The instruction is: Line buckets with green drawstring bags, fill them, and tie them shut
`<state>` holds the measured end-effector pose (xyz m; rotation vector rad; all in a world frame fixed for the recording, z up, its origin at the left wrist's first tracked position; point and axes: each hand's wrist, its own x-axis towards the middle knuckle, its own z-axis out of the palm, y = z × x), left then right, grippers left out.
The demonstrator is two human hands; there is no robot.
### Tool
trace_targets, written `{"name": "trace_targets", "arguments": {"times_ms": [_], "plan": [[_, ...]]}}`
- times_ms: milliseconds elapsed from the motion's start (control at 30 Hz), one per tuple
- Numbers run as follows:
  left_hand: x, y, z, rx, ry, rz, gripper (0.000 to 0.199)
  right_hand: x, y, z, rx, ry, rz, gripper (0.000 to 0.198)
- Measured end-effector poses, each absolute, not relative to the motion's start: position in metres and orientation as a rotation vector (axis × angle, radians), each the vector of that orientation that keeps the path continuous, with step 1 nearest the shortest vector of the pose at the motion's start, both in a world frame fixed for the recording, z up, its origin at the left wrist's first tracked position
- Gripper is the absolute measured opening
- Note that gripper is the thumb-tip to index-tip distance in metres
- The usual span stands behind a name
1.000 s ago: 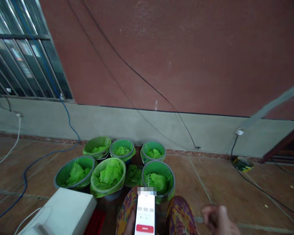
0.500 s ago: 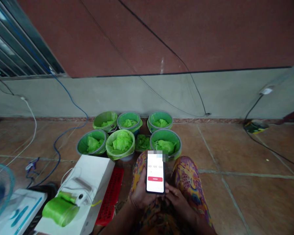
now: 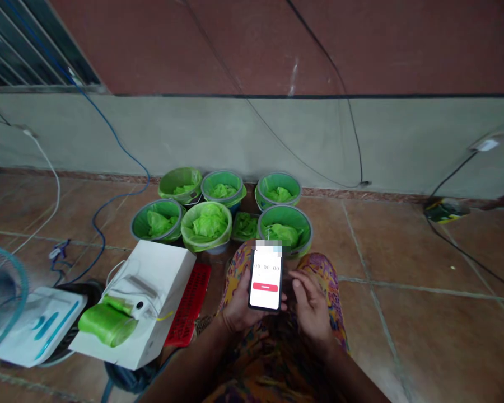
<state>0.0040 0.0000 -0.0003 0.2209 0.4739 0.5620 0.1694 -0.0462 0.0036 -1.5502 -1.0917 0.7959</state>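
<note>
My left hand (image 3: 242,305) is closed around a smartphone (image 3: 265,299), held upright over my lap with its lit screen facing me. The screen shows zeros in a row like a timer, with a red button beneath; its top is blurred out. Just right of the phone is my right hand (image 3: 313,305), apart from it and holding nothing, its fingers loosely bent and spread. Beyond my knees stand several bag-lined buckets (image 3: 306,246), each with crumpled green bag material (image 3: 210,221) inside.
At left, a white box (image 3: 168,263) carries a roll of green bags (image 3: 107,324) and a white device with a cable. A red plastic basket (image 3: 191,305) lies beside it. Further left are a fan (image 3: 23,268) and a white-and-blue lid (image 3: 46,324). A blue cable (image 3: 120,196) crosses the tiles.
My right hand has come away from the phone's lower edge and moved right and up, its fingers loosening. The phone stays in my left hand. The view has tilted downward.
</note>
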Motion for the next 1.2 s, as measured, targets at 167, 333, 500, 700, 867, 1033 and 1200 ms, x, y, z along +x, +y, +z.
{"name": "trace_targets", "arguments": {"times_ms": [167, 333, 500, 700, 867, 1033, 1200], "plan": [[0.008, -0.002, 0.003, 0.191, 0.533, 0.646, 0.069, 0.172, -0.045, 0.031, -1.543, -1.757, 0.229, 0.031], [0.009, -0.002, -0.001, 0.172, 0.541, 0.667, 0.066, 0.161, -0.044, 0.019, -1.511, -1.916, 0.065, 0.031], [0.009, -0.002, -0.004, 0.170, 0.554, 0.689, 0.066, 0.158, -0.038, 0.014, -1.587, -1.914, 0.042, 0.033], [0.011, -0.002, -0.004, 0.147, 0.554, 0.687, 0.066, 0.161, -0.028, 0.024, -1.640, -1.897, 0.076, 0.034], [0.009, -0.002, -0.009, 0.164, 0.530, 0.688, 0.066, 0.161, -0.031, 0.027, -1.607, -1.897, 0.097, 0.035], [0.007, -0.003, -0.014, 0.175, 0.550, 0.669, 0.068, 0.161, -0.048, 0.027, -1.564, -1.820, 0.105, 0.033], [0.005, -0.002, -0.009, 0.169, 0.603, 0.655, 0.067, 0.156, -0.072, 0.016, -1.513, -1.825, 0.094, 0.032]]}}
